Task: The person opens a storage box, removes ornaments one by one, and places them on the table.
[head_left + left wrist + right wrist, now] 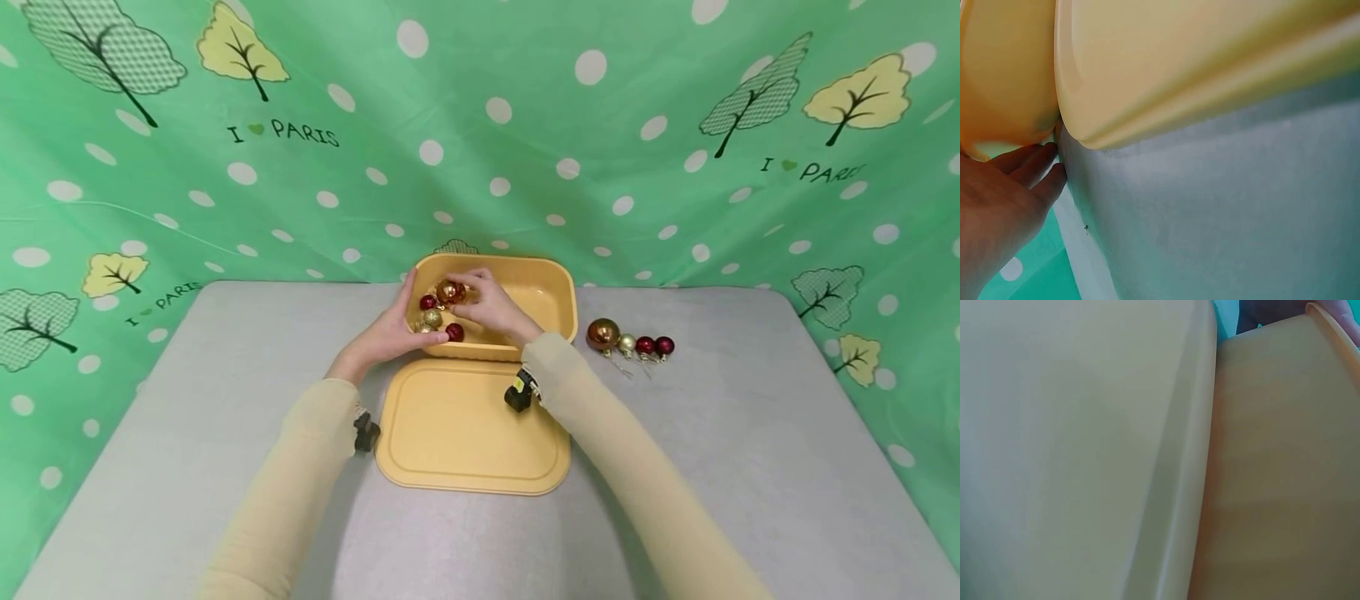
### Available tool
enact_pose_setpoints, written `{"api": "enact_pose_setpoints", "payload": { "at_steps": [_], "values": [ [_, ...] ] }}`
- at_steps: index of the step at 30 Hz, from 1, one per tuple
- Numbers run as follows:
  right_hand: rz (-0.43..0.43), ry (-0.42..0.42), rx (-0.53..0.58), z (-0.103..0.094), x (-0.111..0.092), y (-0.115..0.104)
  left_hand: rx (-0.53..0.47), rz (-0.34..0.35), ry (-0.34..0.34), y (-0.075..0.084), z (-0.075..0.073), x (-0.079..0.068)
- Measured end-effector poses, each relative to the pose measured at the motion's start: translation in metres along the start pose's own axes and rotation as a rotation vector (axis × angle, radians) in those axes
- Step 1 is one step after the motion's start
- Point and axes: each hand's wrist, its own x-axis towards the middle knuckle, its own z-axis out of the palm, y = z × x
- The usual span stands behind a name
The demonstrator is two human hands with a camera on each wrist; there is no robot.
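A yellow rectangular box (558, 329) stands at the back of the table, with several small Christmas baubles in its left end. Among these are a red bauble (454, 332), another red bauble (427, 302) and a glittery gold bauble (432, 317). My left hand (386, 333) holds the box at its left end, thumb over the front rim; in the left wrist view its fingers (1035, 165) lie against the outer wall. Inside the box, my right hand (491, 307) pinches a shiny copper bauble (451, 292) above the others. The right wrist view does not show the right hand.
The yellow lid (472, 425) lies flat in front of the box, beneath the right wrist. Right of the box, a large copper bauble (603, 334), a gold bauble (627, 342) and two red baubles (654, 346) sit in a row. A green patterned cloth (495, 150) hangs behind the table.
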Motion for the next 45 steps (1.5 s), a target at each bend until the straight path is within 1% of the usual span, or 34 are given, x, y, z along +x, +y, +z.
{"api": "enact_pose_setpoints", "payload": {
  "at_steps": [4,7,11,18,22,27,32,36,40,45],
  "values": [
    [-0.017,-0.009,-0.011,-0.0001,-0.0004,0.0001,-0.009,0.007,0.000,0.0020,0.0009,-0.0004],
    [-0.043,-0.023,0.035,0.0002,-0.0001,0.0000,-0.023,0.006,0.003,0.0019,0.0014,0.0004],
    [-0.052,-0.045,0.098,0.0009,-0.0001,0.0001,-0.036,0.004,0.005,0.0008,0.0013,0.0009],
    [-0.065,-0.064,0.003,0.0007,-0.0005,0.0023,-0.041,0.014,0.007,0.0012,0.0018,-0.0003],
    [-0.055,-0.062,0.022,0.0008,-0.0007,0.0035,-0.033,0.007,0.008,-0.0002,0.0024,0.0008],
    [-0.048,-0.035,0.032,0.0006,-0.0011,0.0038,-0.036,0.010,0.006,-0.0014,0.0032,0.0015],
    [-0.013,0.010,0.110,0.0010,-0.0008,0.0031,-0.040,0.017,0.002,-0.0018,0.0034,0.0020],
    [-0.009,0.048,0.147,0.0012,-0.0005,0.0004,-0.035,0.008,0.008,-0.0018,0.0021,0.0023],
    [-0.020,0.093,0.179,-0.0001,-0.0017,-0.0020,-0.041,-0.002,0.014,0.0000,0.0014,0.0020],
    [-0.073,0.149,0.179,-0.0060,-0.0084,-0.0049,-0.033,-0.006,0.015,0.0016,0.0016,0.0019]
  ]
}}
